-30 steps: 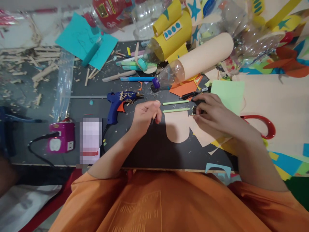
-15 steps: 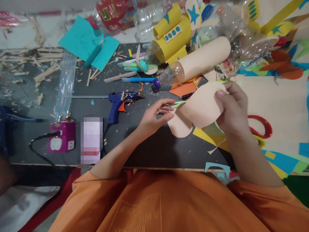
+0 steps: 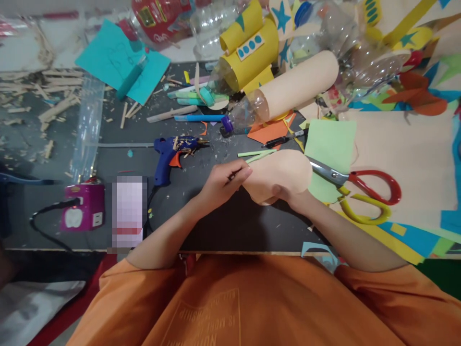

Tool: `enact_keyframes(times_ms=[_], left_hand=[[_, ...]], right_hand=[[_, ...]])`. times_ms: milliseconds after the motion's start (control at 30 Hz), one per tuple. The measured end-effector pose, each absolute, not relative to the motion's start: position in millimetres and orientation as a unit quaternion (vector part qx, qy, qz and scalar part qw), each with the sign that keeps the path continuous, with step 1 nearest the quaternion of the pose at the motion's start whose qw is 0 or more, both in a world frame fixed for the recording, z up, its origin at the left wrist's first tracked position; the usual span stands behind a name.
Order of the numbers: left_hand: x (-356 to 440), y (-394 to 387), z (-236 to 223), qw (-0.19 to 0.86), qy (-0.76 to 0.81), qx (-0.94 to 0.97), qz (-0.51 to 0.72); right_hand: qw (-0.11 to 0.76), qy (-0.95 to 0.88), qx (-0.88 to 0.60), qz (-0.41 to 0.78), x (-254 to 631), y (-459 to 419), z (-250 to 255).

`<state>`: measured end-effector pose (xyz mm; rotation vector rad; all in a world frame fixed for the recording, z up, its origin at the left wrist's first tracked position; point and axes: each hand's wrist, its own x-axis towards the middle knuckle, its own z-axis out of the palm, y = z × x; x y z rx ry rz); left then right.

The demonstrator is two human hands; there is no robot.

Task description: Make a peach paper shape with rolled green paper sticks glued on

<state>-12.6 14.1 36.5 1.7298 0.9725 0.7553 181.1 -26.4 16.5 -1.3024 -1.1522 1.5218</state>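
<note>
A rounded peach-coloured paper cutout [image 3: 281, 168] is held low over the dark table between both hands. My left hand [image 3: 225, 180] is closed, with thumb and fingers pinching the cutout's left end. From below, my right hand [image 3: 293, 194] grips its lower edge; some of those fingers are hidden behind the paper. A second peach layer shows under the cutout near the right thumb. Thin green paper strips [image 3: 257, 154] lie just past the left fingertips. To the right, scissors [image 3: 336, 175] with red and yellow handles rest on a light green paper sheet [image 3: 331, 139].
A blue glue gun [image 3: 167, 156] with wood bits on it lies left of my hands. Beyond stand a peach-wrapped bottle [image 3: 298, 86] and a yellow-wrapped bottle [image 3: 248, 62]. A purple power adapter [image 3: 82, 206] and a phone [image 3: 128, 206] sit at left. Wood scraps litter the far left.
My right hand has brought the peach cutout down and left, uncovering the scissors and green sheet. My left hand, open before, has closed on the paper. The view has shifted slightly.
</note>
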Motion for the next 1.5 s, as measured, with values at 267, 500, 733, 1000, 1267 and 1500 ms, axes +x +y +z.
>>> enact_keyframes(times_ms=[267, 500, 733, 1000, 1267, 1500], left_hand=[[-17.6, 11.8, 49.6, 0.309, 0.457, 0.754, 0.356], [-66.7, 6.6, 96.8, 0.093, 0.597, 0.719, 0.343], [-87.7, 21.8, 82.7, 0.142, 0.801, 0.580, -0.031], [-85.6, 31.4, 67.7, 0.169, 0.797, 0.554, 0.171], [-41.9, 24.7, 72.4, 0.506, 0.617, 0.451, 0.400], [-24.9, 21.0, 50.3, 0.542, 0.589, 0.454, 0.390]], right_hand=[[0.430, -0.376, -0.548, 0.611, 181.6, -15.0, 21.3], [0.468, -0.352, -0.527, 0.615, 185.7, -9.1, 18.5], [0.511, -0.322, -0.519, 0.605, 186.8, -5.0, 15.6], [0.462, -0.316, -0.547, 0.623, 185.1, -3.3, 21.9], [0.495, -0.347, -0.505, 0.616, 188.3, -3.9, 13.0], [0.475, -0.315, -0.519, 0.637, 185.2, -0.5, 23.2]])
